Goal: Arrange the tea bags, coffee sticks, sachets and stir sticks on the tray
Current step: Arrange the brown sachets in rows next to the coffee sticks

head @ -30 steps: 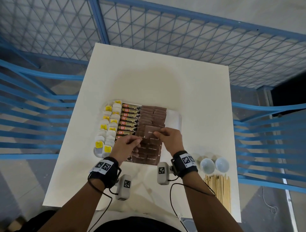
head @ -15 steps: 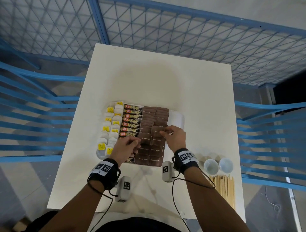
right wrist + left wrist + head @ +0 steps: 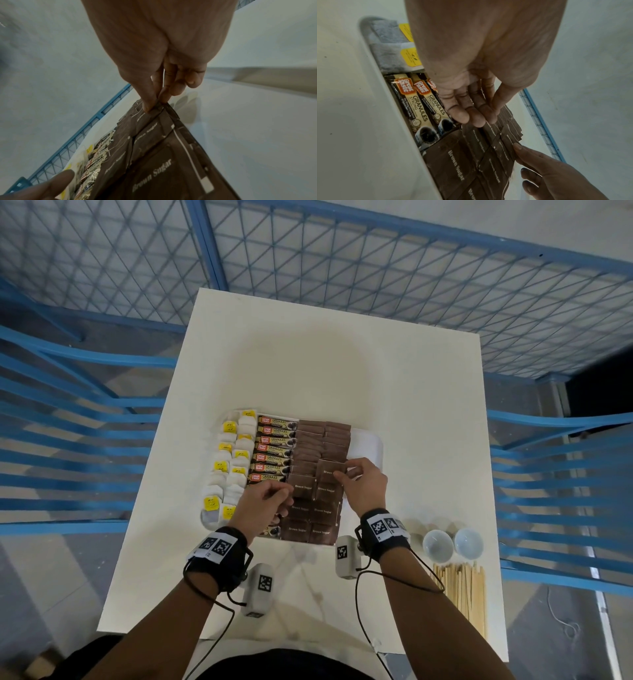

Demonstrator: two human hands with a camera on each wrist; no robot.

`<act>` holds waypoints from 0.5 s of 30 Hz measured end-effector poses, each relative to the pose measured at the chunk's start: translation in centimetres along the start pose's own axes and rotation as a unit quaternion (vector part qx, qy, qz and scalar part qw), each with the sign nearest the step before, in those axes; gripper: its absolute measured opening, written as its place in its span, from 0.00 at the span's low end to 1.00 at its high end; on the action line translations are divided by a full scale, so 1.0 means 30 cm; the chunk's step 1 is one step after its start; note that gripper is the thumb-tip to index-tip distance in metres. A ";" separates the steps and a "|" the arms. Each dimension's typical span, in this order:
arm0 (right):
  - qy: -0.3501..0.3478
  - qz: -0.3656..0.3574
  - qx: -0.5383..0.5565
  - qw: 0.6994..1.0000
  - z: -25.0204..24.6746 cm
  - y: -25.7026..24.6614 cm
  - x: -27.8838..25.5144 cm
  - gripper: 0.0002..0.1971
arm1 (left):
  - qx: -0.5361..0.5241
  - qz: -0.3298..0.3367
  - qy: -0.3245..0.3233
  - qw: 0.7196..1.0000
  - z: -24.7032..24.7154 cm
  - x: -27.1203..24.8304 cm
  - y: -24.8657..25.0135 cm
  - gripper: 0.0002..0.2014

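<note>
Fingers of the right hand (image 3: 364,486) pinch the corner of a brown sugar sachet (image 3: 329,470) at mid-frame, its long axis running across the tray (image 3: 371,444). Just left, the left hand (image 3: 262,503) hovers, fingers apparently loose and empty. Stir sticks (image 3: 460,590) lie untouched at lower right, nearer the right hand.

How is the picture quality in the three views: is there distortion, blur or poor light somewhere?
Head view: bright and sharp, but the wide lens bends the blue railing and the table edges. Left wrist view: dim, yet the print on the coffee sticks is readable. Right wrist view: dim and soft; the right hand is huge, and the tea bags are blurred.
</note>
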State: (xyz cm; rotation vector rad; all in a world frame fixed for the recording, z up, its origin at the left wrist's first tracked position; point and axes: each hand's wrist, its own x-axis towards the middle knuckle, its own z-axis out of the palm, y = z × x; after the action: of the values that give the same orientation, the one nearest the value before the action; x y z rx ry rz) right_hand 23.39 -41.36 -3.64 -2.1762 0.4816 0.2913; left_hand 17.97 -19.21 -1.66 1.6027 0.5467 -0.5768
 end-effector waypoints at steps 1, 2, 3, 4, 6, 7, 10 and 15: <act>0.005 -0.002 0.001 1.000 -0.001 0.001 -0.002 0.10 | 0.002 0.002 0.001 1.000 0.000 -0.002 0.002 0.07; 0.011 -0.006 0.002 1.000 -0.003 0.003 -0.006 0.10 | 0.005 0.004 0.001 1.000 -0.001 -0.003 0.004 0.07; 0.016 -0.010 0.004 1.000 -0.005 0.005 -0.009 0.10 | 0.008 0.007 0.001 1.000 -0.001 -0.005 0.006 0.07; 0.021 -0.015 0.004 1.000 -0.008 0.007 -0.013 0.09 | 0.012 0.011 0.002 1.000 -0.001 -0.006 0.008 0.07; 0.028 -0.026 -0.002 0.999 -0.017 0.009 -0.026 0.05 | 0.020 0.017 0.002 1.000 -0.001 -0.010 0.011 0.08; 0.028 -0.033 -0.010 0.999 -0.023 0.009 -0.035 0.04 | 0.024 0.019 0.002 1.000 -0.001 -0.013 0.012 0.08; 0.018 -0.054 -0.027 0.998 -0.042 0.010 -0.073 0.02 | 0.027 0.024 -0.003 0.999 0.002 -0.029 0.021 0.08; 0.010 -0.054 -0.011 0.998 -0.066 0.038 -0.172 0.02 | 0.056 0.033 -0.032 0.997 0.025 -0.056 0.038 0.07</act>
State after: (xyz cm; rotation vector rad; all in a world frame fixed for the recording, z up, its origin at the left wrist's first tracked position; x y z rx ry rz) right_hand 18.34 -42.35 -1.34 -2.2195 0.3708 0.2171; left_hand 17.40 -20.10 0.21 1.6957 0.4181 -0.6161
